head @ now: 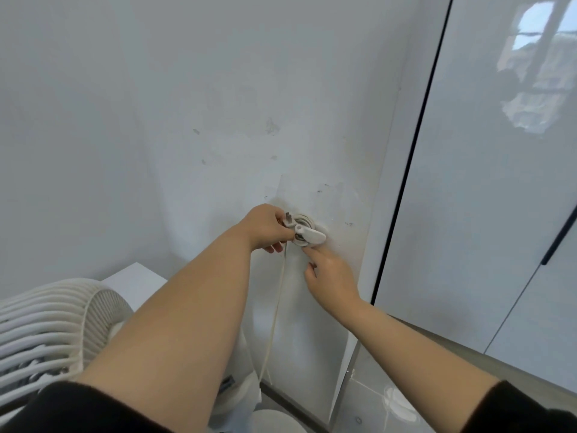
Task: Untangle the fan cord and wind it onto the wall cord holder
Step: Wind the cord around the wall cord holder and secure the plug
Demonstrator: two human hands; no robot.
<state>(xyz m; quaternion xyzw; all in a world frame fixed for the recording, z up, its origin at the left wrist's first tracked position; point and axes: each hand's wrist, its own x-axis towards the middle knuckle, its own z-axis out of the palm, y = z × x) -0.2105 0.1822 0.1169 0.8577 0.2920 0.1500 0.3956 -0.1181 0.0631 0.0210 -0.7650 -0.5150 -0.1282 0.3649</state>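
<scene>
White wall (187,104) fills most of the head view, scuffed with small grey marks. Glossy pale cabinet (484,198) doors with a dark edge line stand to its right. Grey floor (374,401) tiles show at the bottom, between the arms.

Low on the wall sits the round white holder (312,243), with a teardrop tab (313,235) lying across its front. The cord (276,307) is wound in several turns round the holder. One strand hangs from the holder's left side down along the wall, ending beside the base of the fan (46,323), whose ribbed white grille shows at the lower left.

The left hand (263,228) is at the holder's left edge. Its fingers are curled round the plug (289,222), which lies against the wound turns with its metal prongs pointing up and left.

The right hand (332,278) reaches in from the lower right, just below the holder. Its forefinger is stretched out with the tip touching the holder's lower rim, and it holds nothing. The thumb is bent and apart from the holder; the other fingers are hidden behind the hand.

Both forearms are bare, with black sleeves (78,410) at the bottom edge.
</scene>
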